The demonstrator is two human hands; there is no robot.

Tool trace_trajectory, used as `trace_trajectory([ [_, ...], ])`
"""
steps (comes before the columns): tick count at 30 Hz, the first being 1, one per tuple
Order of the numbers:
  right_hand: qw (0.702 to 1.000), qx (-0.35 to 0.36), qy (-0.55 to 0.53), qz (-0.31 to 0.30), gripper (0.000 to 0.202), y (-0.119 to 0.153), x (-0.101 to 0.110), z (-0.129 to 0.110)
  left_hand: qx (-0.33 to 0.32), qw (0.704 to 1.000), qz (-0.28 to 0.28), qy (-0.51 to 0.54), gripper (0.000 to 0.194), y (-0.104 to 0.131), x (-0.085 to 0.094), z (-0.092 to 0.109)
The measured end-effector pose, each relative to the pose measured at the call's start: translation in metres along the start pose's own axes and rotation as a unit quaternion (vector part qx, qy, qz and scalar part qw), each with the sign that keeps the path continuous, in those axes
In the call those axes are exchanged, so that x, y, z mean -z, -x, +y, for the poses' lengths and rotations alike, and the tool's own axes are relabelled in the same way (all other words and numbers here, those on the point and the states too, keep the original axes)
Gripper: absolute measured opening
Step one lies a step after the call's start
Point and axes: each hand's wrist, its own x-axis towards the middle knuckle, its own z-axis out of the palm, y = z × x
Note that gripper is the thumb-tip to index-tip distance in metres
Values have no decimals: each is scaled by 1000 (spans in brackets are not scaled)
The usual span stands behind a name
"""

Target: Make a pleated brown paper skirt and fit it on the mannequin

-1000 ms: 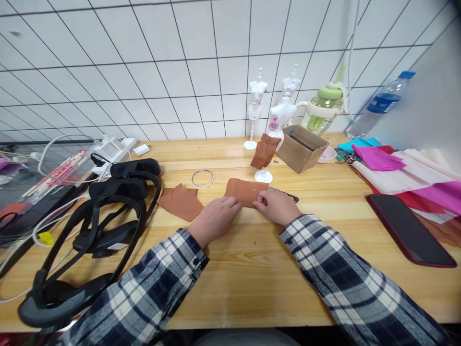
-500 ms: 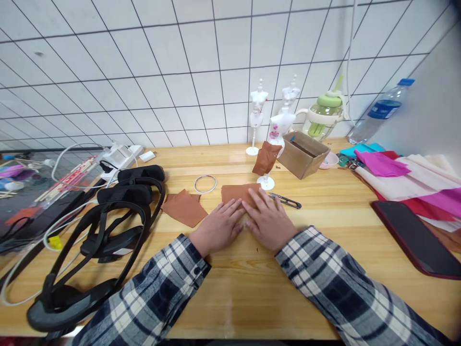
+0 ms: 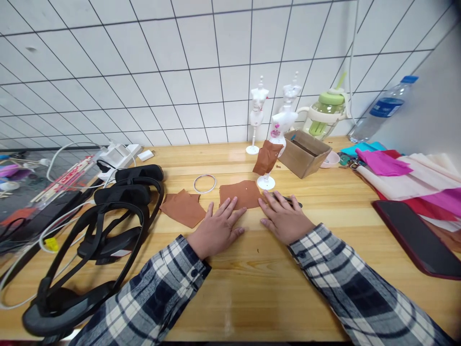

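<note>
A brown piece of cloth (image 3: pixel 240 193) lies flat on the wooden table (image 3: pixel 230 298) in front of me. My left hand (image 3: pixel 218 228) is spread flat, its fingertips over the cloth's lower left edge. Fingers apart, my right hand (image 3: pixel 284 218) rests at the cloth's right edge and partly covers the black thread snips (image 3: pixel 296 202). More brown cloth (image 3: pixel 184 207) lies to the left, below a thin ring (image 3: pixel 205 184). Behind the cloth stands a small white mannequin (image 3: pixel 283 120) with brown cloth (image 3: pixel 267 157) draped on its lower part.
Two more mannequins (image 3: pixel 256 113) stand behind, near an open cardboard box (image 3: pixel 302 156), a green-lidded cup (image 3: pixel 326 113) and a water bottle (image 3: pixel 383 110). Coloured fabrics (image 3: pixel 421 178) and a phone (image 3: pixel 418 238) lie at right. Black headgear (image 3: pixel 97 240) and cables fill the left side.
My hands have moved apart, the left one leftward and the right one rightward toward the snips. More of the middle brown cloth now shows.
</note>
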Motion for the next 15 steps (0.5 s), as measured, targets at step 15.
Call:
trace_trajectory([
  [15,989,107,-98,26,67,-7,-4,-28,-11,1000,3,-6,61,0,1,1],
])
